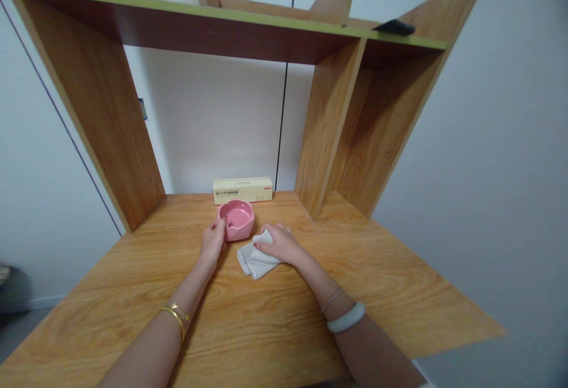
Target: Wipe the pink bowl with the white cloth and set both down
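A small pink bowl-like dish stands on the wooden desk, near the back. My left hand grips its left rim and side, fingers curled round it. Just right of the dish lies a folded white cloth. My right hand rests on top of that cloth, fingers bent and pressing down on it. Both forearms reach in from the near edge; the left wrist wears gold bangles, the right a pale bangle and a thin chain.
A long beige box lies against the wall behind the dish. Wooden side panels and an upper shelf frame the desk; a dark object sits on the shelf's right end, clear plastic on its left.
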Demonstrator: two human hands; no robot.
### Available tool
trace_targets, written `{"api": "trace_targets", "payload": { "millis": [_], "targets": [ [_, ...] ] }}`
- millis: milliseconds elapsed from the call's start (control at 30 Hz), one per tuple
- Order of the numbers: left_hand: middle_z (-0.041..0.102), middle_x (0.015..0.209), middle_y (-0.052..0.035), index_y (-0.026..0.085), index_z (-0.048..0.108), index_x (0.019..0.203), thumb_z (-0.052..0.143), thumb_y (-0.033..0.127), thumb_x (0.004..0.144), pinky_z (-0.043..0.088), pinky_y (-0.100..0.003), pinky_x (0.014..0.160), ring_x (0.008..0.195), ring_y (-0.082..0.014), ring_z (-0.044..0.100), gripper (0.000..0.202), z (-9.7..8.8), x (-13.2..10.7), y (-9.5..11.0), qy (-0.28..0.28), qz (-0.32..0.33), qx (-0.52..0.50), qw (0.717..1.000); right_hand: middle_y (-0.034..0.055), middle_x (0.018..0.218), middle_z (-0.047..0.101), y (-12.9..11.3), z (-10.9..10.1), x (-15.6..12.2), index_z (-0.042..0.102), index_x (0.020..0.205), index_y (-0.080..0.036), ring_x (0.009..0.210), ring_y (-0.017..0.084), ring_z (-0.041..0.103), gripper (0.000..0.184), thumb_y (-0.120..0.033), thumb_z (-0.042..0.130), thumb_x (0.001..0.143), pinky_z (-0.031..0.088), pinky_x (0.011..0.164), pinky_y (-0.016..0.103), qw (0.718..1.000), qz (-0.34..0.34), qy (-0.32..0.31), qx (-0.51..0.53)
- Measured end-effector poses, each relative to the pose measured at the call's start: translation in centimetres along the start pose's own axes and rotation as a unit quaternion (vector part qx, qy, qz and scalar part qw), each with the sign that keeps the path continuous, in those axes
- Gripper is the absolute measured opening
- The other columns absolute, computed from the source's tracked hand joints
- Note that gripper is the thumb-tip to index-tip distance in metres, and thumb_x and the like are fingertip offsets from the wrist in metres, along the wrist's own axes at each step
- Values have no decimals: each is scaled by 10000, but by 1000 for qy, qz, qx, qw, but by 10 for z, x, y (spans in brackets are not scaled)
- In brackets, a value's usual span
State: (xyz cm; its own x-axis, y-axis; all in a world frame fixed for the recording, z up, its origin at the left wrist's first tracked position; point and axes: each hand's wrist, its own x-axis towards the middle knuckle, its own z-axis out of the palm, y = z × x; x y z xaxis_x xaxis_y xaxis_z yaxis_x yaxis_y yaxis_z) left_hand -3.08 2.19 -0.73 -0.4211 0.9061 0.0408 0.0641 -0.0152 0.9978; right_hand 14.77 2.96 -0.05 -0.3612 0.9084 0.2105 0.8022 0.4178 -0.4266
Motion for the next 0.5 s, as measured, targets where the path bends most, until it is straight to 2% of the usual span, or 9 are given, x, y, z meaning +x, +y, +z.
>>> {"api": "trace_targets", "payload": {
  "millis": [100,233,500],
  "targets": [
    [294,324,99,178,506,641,467,449,704,217,-196,327,275,-76,287,280,-1,0,1,3,-9,-15,1000,79,929,637,-9,-12,-3,590,894,-195,944,257,520,283,-418,555,724,335,747,334,994,-23,-72,-84],
    [314,334,95,195,460,609,479,421,692,234,-197,325,274,-78,307,241,-3,2,0,-5,-21,-14,1000,96,936,655,-14,-27,-14,624,886,-180,906,255,558,288,-402,534,727,343,696,303,982,-22,-142,-123],
    [373,336,67,163,555,677,454,437,701,269,-218,337,292,-116,394,294,-1,10,-9,-9,-10,25,1000,81,903,661,9,-53,-58,637,902,-177,808,214,580,332,-435,585,700,350,630,265,973,16,-194,-120]
  ]
}}
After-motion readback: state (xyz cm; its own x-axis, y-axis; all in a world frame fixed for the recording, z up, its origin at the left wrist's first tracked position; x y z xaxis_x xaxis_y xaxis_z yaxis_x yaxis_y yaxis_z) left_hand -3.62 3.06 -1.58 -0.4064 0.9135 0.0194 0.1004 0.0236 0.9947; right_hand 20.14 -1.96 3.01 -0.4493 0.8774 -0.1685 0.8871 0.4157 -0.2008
